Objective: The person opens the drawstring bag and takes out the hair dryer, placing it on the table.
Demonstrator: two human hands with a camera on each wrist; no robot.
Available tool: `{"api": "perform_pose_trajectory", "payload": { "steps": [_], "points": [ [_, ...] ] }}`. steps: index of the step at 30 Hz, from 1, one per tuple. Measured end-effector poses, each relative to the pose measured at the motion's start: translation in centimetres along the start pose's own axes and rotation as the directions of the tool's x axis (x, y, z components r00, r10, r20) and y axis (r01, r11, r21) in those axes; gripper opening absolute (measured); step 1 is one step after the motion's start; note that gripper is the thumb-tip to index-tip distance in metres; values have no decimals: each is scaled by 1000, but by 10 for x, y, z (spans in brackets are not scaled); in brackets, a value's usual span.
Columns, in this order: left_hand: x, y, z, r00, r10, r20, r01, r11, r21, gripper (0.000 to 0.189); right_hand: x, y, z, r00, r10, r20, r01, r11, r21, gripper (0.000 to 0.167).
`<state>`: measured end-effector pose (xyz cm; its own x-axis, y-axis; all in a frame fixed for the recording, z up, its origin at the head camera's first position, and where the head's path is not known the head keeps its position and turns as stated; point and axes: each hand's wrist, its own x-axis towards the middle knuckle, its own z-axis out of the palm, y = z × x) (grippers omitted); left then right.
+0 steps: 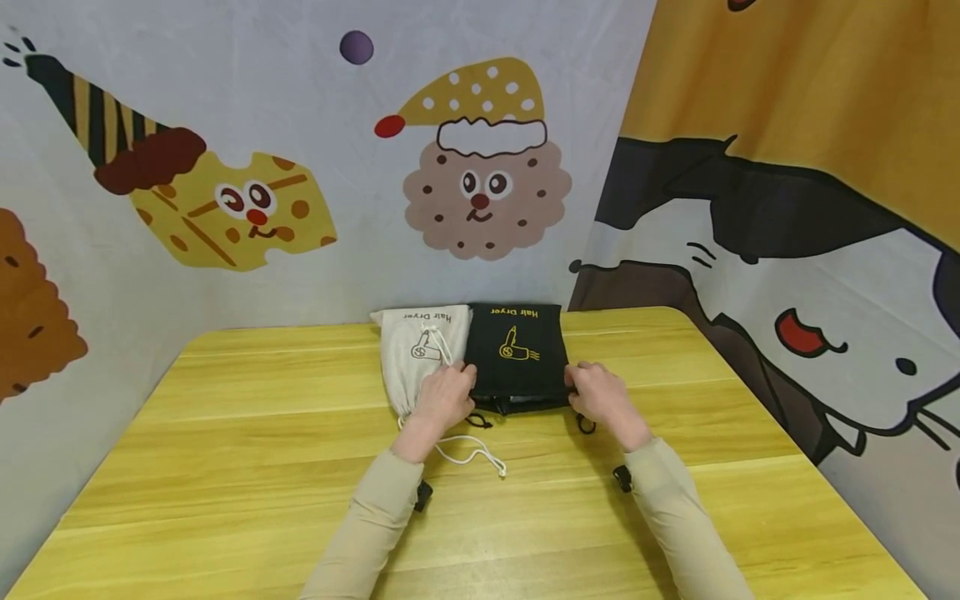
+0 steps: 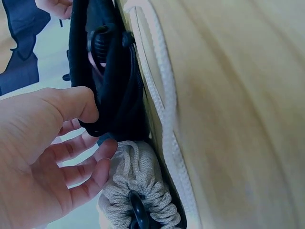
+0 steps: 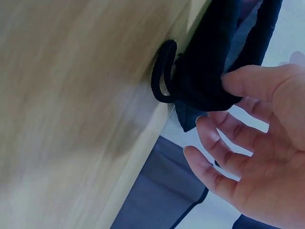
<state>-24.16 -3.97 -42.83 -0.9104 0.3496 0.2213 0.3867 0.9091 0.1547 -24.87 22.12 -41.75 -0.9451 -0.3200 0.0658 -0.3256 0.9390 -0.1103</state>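
A black bag (image 1: 517, 371), likely soft and floppy, is pinched by left hand (image 1: 447, 395) and right hand (image 1: 600, 393) at its mouth's corners, seemingly the surest hold.

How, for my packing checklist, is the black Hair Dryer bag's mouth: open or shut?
Open: the left wrist view shows the black Hair Dryer bag gaping, a ribbed dark part visible between its edges.

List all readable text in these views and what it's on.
"Hair Dryer", upside down: pale bag.
"Hair Dryer", upside down, yellow: black bag.
Marks inside the dryer drawings: too small to read.
No legible text in either wrist view.
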Motion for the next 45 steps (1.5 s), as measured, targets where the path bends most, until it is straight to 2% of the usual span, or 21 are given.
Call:
{"api": "perform_pose_trajectory", "payload": {
  "steps": [4,9,15,18,23,28,32,35,41,45],
  "points": [
    [0,-1,0,1000,10,3,-10,1000,-18,18,-2,4,-1,1000,-5,6,4,1000,12,18],
    [-1,-2,0,999,26,32,-24,999,-40,18,-4,8,-3,1000,0,28,-1,1000,11,16],
    [-3,-5,-1,995,96,23,-95,994,-52,18,-6,7,-6,999,4,54,-4,1000,-5,21],
    [-2,-6,0,991,124,41,-122,990,-65,17,-7,0,-4,999,4,47,-2,999,-43,22],
    [-1,-6,-1,985,141,102,-131,986,-103,14,-12,-20,0,999,-51,15,52,994,-99,22],
    [0,-4,-1,984,133,116,-119,986,-114,17,-16,-42,-5,993,-118,-24,116,990,-86,15],
    [1,-3,-1,985,130,109,-119,987,-108,18,-16,-56,-5,986,-164,20,164,986,7,12],
    [1,-2,-2,987,133,93,-124,987,-105,16,-16,-61,-2,985,-170,39,169,985,22,14],
    [2,1,-2,988,156,1,-155,982,-108,11,-12,-65,9,986,-160,-45,158,987,-28,27],
    [2,2,-4,987,158,-15,-159,982,-104,11,-4,-70,14,992,-115,-54,115,993,-4,36]
  ]
}}
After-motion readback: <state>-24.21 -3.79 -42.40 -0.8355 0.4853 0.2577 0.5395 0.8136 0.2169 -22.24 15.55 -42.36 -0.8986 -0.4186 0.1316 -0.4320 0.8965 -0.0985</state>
